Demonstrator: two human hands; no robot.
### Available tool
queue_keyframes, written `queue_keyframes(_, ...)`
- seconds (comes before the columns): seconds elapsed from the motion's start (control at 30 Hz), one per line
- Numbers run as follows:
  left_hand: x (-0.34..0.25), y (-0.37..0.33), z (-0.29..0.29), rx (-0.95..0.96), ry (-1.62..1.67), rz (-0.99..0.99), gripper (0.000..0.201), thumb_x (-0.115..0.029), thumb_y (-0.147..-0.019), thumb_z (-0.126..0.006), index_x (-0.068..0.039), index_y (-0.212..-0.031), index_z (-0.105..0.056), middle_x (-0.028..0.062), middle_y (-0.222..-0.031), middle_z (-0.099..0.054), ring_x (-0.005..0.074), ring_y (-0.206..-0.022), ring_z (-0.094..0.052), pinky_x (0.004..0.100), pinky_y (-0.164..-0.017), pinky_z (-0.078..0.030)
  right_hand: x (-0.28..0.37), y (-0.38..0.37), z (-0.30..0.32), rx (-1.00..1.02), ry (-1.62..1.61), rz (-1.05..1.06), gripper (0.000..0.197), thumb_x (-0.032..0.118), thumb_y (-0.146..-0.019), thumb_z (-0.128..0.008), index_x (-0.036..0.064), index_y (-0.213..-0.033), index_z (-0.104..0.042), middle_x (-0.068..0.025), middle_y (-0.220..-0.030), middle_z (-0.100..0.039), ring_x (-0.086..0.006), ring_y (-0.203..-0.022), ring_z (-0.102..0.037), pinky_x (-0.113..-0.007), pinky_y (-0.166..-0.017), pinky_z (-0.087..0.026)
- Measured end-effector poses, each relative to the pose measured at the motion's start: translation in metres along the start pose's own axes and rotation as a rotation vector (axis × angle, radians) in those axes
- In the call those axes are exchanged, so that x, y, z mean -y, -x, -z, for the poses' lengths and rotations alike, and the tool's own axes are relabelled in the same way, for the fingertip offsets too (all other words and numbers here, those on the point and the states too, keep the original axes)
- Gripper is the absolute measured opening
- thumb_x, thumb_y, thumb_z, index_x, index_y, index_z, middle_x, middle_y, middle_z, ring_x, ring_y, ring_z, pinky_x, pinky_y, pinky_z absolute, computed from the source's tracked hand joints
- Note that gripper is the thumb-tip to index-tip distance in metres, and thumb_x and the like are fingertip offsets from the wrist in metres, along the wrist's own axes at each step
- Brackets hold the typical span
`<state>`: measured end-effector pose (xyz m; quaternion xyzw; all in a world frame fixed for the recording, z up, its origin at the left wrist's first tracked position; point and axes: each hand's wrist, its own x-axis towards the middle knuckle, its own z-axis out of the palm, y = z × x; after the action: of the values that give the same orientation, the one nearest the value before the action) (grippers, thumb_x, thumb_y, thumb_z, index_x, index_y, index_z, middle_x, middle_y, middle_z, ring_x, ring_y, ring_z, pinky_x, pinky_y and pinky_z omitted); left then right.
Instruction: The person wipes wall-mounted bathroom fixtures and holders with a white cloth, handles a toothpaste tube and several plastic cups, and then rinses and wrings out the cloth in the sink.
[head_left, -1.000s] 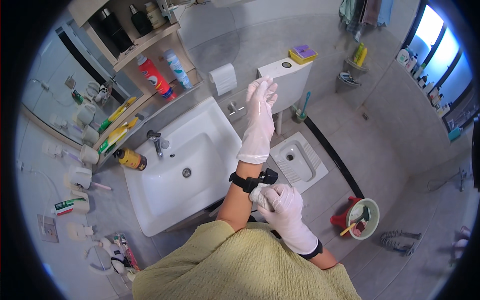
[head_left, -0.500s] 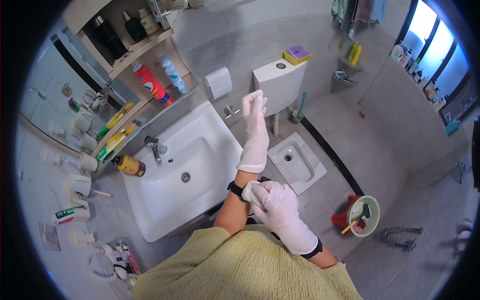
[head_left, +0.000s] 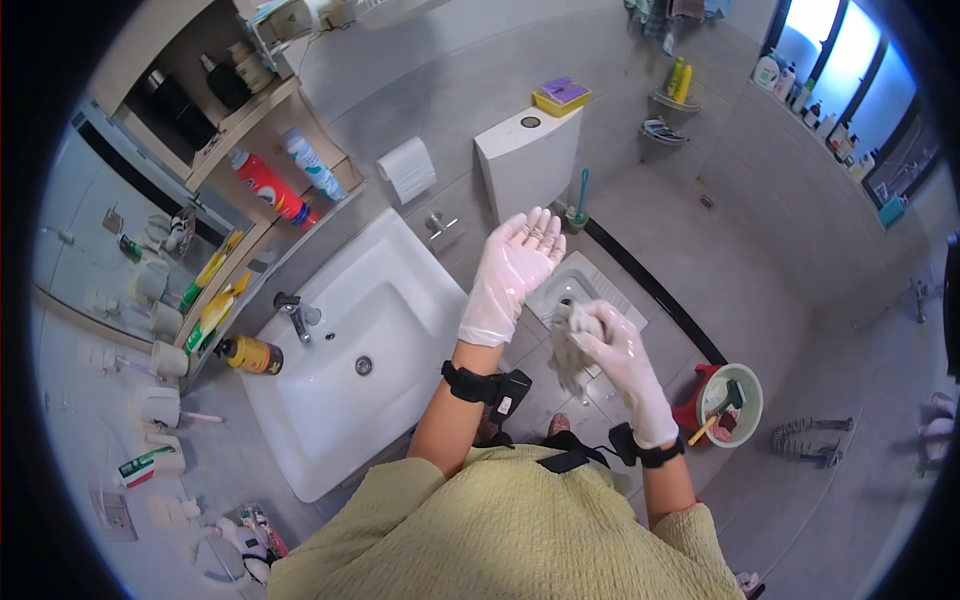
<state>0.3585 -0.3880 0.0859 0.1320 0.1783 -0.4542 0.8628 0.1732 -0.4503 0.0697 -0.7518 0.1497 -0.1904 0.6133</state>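
Note:
Both my hands wear thin white gloves. My left hand [head_left: 513,270] is raised to the right of the sink, palm turned up and fingers loosely bent, with nothing in it. My right hand [head_left: 622,350] pinches a crumpled greyish cloth [head_left: 570,358], which hangs down in front of the squat toilet [head_left: 610,285]. The cloth hides part of the toilet's near end. A black strap [head_left: 470,382] with a small black box goes round my left wrist, and another black strap [head_left: 650,452] round my right.
The white sink [head_left: 330,440] with its tap [head_left: 292,312] and a yellow bottle [head_left: 252,355] is at the left. A cistern [head_left: 530,165] carries a yellow tray [head_left: 562,100] with purple sponges. At the right stands a pale bucket [head_left: 745,425] with a brush inside, beside something red.
My right hand has come away from my left wrist, moving right with the greyish cloth hanging from it. My left hand has turned its palm up and spread its fingers. The view has shifted slightly.

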Motion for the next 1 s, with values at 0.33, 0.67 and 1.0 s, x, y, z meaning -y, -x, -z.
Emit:
queue_keyframes(0.33,0.004,-0.054,0.03,0.169,-0.96,-0.452,0.033,-0.03,-0.094,-0.049,-0.005,-0.116,-0.051,0.0055,-0.114,-0.057,0.0166,-0.103,-0.054,0.0304,-0.091,-0.041,-0.018,-0.067,-0.007,-0.083,-0.136,0.009,0.027,0.017,-0.078,-0.07,0.006,-0.096,-0.053,-0.0036,-0.086,-0.057,-0.0119,-0.081,-0.056,-0.027,-0.075,-0.045)
queue_keyframes(0.67,0.005,0.025,0.041,0.54,-1.236,0.0,0.05,-0.021,-0.088,-0.062,0.001,-0.129,-0.043,0.0045,-0.116,-0.057,0.0108,-0.104,-0.054,0.0258,-0.089,-0.045,0.026,-0.054,0.053,0.064,-0.525,0.02,0.037,0.028,-0.085,-0.064,0.0058,-0.112,-0.052,-0.0015,-0.103,-0.056,-0.0099,-0.101,-0.05,-0.026,-0.091,-0.038)
queue_keyframes(1.0,-0.046,0.029,0.081,0.466,-1.266,-0.078,0.046,-0.019,-0.088,-0.063,0.0,-0.127,-0.047,0.0045,-0.116,-0.059,0.0104,-0.102,-0.055,0.0273,-0.09,-0.044,0.06,-0.011,0.103,-0.131,-1.109,0.314,0.06,0.057,-0.09,-0.043,0.0036,-0.115,-0.057,-0.0122,-0.111,-0.058,-0.0247,-0.106,-0.052,-0.039,-0.097,-0.037)
